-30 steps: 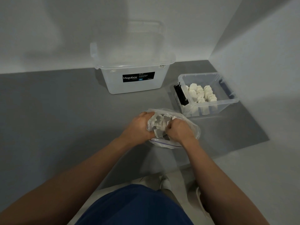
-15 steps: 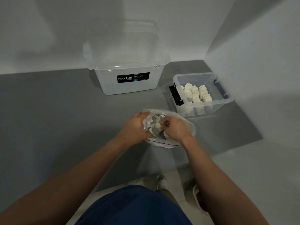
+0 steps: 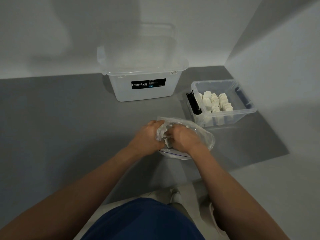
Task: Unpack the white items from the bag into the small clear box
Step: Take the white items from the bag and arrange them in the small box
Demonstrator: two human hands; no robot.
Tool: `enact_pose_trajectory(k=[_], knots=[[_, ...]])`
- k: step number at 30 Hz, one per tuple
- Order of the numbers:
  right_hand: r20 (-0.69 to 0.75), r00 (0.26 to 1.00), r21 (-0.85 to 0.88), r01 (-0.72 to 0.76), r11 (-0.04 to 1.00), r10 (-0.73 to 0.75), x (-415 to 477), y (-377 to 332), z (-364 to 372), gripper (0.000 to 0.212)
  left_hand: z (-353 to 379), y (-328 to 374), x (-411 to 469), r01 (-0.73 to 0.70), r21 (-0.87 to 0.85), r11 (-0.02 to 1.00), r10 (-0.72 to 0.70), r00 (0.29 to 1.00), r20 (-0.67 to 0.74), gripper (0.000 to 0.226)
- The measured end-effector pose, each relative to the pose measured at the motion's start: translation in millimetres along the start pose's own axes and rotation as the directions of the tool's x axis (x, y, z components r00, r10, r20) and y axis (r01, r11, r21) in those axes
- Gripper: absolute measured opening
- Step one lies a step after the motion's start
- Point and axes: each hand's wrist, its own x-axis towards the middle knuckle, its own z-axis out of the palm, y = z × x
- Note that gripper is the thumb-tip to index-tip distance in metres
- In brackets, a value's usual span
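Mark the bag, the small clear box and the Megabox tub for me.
bag (image 3: 206, 137): head view, clear right side.
small clear box (image 3: 233, 118): head view, front wall.
Megabox tub (image 3: 148, 83): head view, black label.

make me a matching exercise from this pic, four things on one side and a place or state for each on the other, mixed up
Things:
1 large box
2 small clear box
3 bag
4 left hand

States:
a grips the bag's edge
b holds rows of white items
c bears a black Megabox label
d lies nearest the person, mouth open

Pairs: 1-c; 2-b; 3-d; 4-a
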Motion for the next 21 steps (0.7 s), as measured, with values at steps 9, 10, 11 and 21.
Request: enact_pose_trajectory(k=[9,10,11,21], knots=[[0.061,0.966,0.138,-0.256,0.957,0.250,-8,13,4,0.007,0,-3,1,-0.010,0.004,1.000,0.010,1.000,-0.006,0.075],[0.075,0.963,0.196,-0.269,0.943,0.259,-8,14,5,0.005,2,-3,2,-0.005,0.007,1.000,0.005,1.000,0.003,0.076],[0.076,0.961,0.256,-0.278,0.926,0.268,-8,14,6,0.008,3,-5,3,0.002,0.013,1.000,-0.002,1.000,0.011,0.078],[-0.170,0.955,0.538,-0.119,0.835,0.245,-46,9,-42,0.010,-4,-15,9,-0.027,-0.048,0.999,0.025,0.999,-0.048,0.065]])
